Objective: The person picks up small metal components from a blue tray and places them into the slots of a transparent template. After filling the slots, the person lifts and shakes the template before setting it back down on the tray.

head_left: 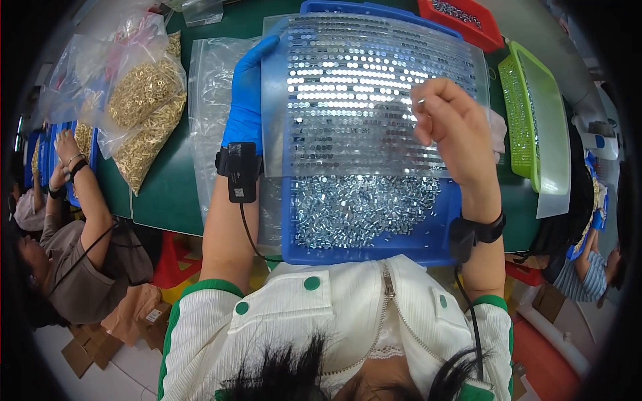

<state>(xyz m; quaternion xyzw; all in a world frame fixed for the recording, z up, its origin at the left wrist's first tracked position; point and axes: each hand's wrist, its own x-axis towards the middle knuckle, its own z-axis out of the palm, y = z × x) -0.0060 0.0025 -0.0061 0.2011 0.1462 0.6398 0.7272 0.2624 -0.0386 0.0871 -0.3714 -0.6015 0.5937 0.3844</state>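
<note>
My left hand [245,100], in a blue glove, grips the left edge of a clear plastic sheet [273,137] that carries many rows of small shiny metal pieces. The sheet is held over a blue tray [438,247]. A loose pile of short silvery metal cylinders [358,210] lies in the tray below the sheet. Above the sheet's right half is my bare right hand [451,127], with thumb and forefinger pinched on a small metal piece [420,101]. Its exact shape is too small to tell.
Plastic bags [144,93] of brass-coloured parts lie to the left on the green table [160,200]. A red bin [468,23] and a green basket [518,120] stand at the right. A co-worker [93,234] works at far left, another [588,267] at far right.
</note>
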